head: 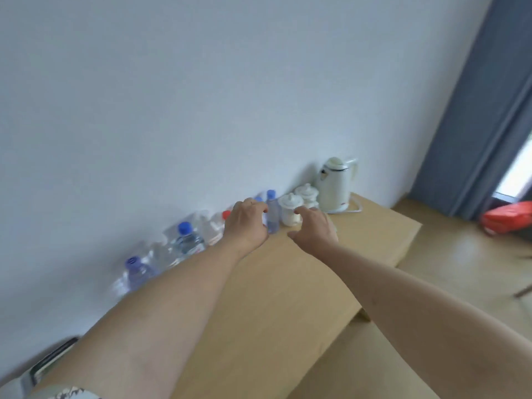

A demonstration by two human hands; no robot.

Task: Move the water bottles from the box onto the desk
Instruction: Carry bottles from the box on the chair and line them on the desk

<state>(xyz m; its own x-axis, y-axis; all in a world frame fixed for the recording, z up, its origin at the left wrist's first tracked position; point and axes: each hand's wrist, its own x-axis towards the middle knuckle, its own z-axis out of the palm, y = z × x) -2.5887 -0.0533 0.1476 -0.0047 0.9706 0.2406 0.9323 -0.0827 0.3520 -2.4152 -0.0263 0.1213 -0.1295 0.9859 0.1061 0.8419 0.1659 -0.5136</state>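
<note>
Head view: left hand (246, 223) beside slim clear bottle (272, 213).

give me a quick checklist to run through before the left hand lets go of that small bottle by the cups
1. Small bottle upright on the desk: ok, it stands near the wall.
2. Left hand grip: cannot tell, the fingers curl beside the bottle, but blur hides the contact.
3. Gap to the nearer lidded cup: not ok, the cup stands close beside the bottle and could be knocked.
4. Right hand out of the way: ok, it is open over the desk and holds nothing.
5. Kettle clear of the work: ok, it stands past both cups.
6. Box in view for the next bottle: cannot tell, no box shows here.
</note>
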